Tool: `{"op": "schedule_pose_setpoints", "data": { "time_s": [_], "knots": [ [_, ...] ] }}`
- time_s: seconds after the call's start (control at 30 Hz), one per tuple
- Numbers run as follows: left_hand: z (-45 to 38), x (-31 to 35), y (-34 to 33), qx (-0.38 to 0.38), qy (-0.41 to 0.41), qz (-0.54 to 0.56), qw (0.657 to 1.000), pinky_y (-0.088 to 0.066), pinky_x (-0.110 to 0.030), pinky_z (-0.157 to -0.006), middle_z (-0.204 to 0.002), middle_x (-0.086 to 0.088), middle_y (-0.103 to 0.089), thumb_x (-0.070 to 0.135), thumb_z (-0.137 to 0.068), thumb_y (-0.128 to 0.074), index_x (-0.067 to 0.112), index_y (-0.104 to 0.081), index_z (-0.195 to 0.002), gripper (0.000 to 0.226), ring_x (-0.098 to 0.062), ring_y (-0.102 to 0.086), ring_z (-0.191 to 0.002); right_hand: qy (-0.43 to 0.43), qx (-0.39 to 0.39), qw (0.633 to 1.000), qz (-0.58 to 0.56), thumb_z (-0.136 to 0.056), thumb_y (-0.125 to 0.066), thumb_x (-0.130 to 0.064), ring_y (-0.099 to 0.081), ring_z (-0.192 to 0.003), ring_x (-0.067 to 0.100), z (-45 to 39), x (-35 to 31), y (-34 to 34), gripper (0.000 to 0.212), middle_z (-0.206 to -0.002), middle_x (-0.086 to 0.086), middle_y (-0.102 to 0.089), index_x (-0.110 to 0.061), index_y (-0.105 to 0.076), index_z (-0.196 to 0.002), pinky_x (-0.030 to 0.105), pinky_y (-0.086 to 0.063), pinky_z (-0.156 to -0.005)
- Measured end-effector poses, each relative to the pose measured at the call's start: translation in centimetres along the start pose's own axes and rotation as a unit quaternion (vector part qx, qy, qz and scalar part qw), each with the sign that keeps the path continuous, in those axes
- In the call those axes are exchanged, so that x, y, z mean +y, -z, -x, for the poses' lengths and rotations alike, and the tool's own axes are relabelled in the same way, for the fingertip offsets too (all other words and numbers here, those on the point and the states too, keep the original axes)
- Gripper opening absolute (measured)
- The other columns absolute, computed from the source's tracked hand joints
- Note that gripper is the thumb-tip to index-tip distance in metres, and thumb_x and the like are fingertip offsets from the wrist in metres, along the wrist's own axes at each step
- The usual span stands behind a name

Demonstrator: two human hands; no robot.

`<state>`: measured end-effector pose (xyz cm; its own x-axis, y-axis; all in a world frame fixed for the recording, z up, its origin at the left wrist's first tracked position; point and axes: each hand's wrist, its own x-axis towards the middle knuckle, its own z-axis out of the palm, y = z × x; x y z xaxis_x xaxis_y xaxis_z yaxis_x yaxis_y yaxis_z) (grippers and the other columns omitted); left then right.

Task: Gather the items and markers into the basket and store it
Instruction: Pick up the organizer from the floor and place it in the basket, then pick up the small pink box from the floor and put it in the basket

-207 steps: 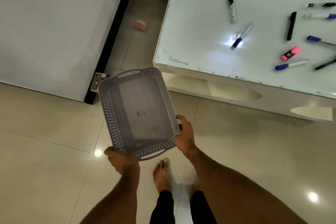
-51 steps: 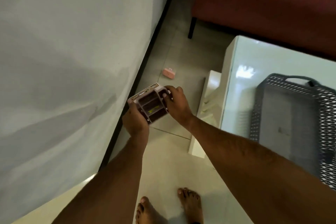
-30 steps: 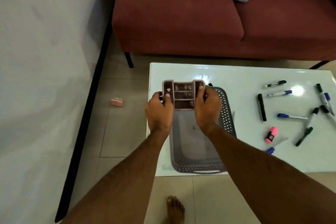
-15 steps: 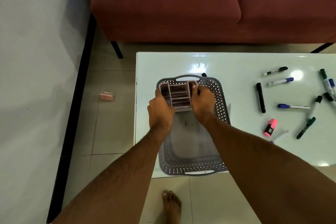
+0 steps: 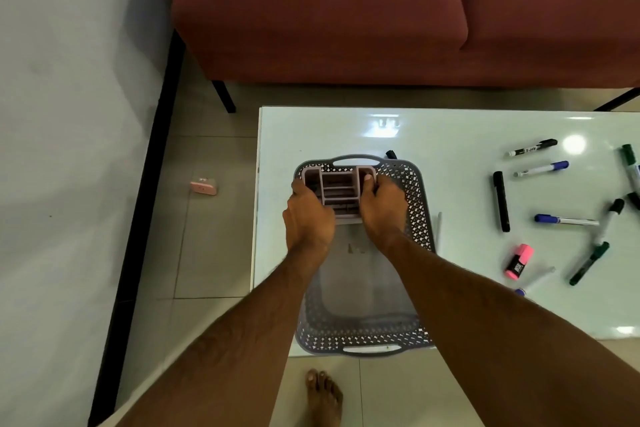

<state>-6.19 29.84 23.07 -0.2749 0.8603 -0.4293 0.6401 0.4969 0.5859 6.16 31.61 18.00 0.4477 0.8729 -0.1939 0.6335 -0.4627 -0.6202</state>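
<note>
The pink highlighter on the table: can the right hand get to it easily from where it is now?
Probably yes, once it lets go. The right hand now grips the organizer in the basket. The pink highlighter lies in the open on that side, with nothing between.

I see the bench (image 5: 450,135), a glossy pale top w/ light reflections. On its left part sits the grey perforated basket (image 5: 415,204), its near handle reaching the bench front edge. Right of the basket the markers lie scattered, well apart from it: a black marker (image 5: 501,201), two blue-capped ones (image 5: 542,169) (image 5: 564,220), a black-capped white one (image 5: 533,148), green ones (image 5: 588,263) at the right side, and a pink highlighter (image 5: 518,261). One dark cap (image 5: 391,153) shows just behind the basket. The floor (image 5: 214,253) is tiled; a small pink item (image 5: 204,187) lies there, near the wall.
</note>
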Motion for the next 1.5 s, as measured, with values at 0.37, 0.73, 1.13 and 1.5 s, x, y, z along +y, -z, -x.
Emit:
{"op": "schedule_pose_setpoints", "data": {
  "time_s": [0.37, 0.73, 1.13, 1.5],
  "knots": [
    [-2.1, 1.7, 4.3, 0.064, 0.022, -0.007, 0.998, -0.052, -0.039, -0.071, -0.111, -0.016, -0.069, 0.022, -0.089, -0.056, 0.003, -0.059, -0.114, 0.031, -0.036, -0.066, -0.100, 0.073, 0.113, 0.989, 0.066, -0.105, -0.049, -0.036, -0.065, -0.096, 0.023, -0.4, -3.0, 2.5, 0.033, -0.101, 0.007, -0.072, -0.009, -0.068, -0.107, 0.027, -0.042, -0.075],
    [-13.4, -2.0, 13.0, 0.051, 0.085, 0.130, 0.987, -0.045, -0.035, -0.091, -0.141, -0.018, -0.053, 0.032, -0.090, -0.064, 0.001, -0.051, -0.139, 0.059, -0.039, -0.055, -0.125, 0.209, -0.057, 0.974, -0.067, -0.105, -0.051, -0.042, -0.059, -0.124, 0.024, -3.0, -16.5, -3.4, 0.047, -0.138, 0.006, -0.061, -0.012, -0.056, -0.140, 0.046, -0.053, -0.104],
    [-34.3, -15.3, 19.9, 0.002, 0.163, 0.241, 0.957, -0.040, -0.029, -0.099, -0.153, -0.016, -0.045, 0.027, -0.097, -0.061, 0.003, -0.039, -0.151, 0.064, -0.035, -0.048, -0.135, 0.051, -0.229, 0.962, -0.142, -0.105, -0.052, -0.044, -0.056, -0.132, 0.027, -6.6, -27.7, -25.0, 0.059, -0.145, 0.012, -0.057, -0.017, -0.039, -0.155, 0.049, -0.049, -0.110],
    [-44.8, -26.1, 16.3, -0.050, 0.265, 0.222, 0.937, -0.040, -0.036, -0.101, -0.150, -0.017, -0.048, 0.032, -0.099, -0.058, 0.001, -0.041, -0.148, 0.060, -0.035, -0.051, -0.129, -0.111, -0.268, 0.948, -0.129, -0.108, -0.049, -0.031, -0.052, -0.137, 0.031, -9.0, -24.4, -37.5, 0.051, -0.149, 0.016, -0.053, -0.011, -0.039, -0.154, 0.036, -0.044, -0.109]
  ]
}}
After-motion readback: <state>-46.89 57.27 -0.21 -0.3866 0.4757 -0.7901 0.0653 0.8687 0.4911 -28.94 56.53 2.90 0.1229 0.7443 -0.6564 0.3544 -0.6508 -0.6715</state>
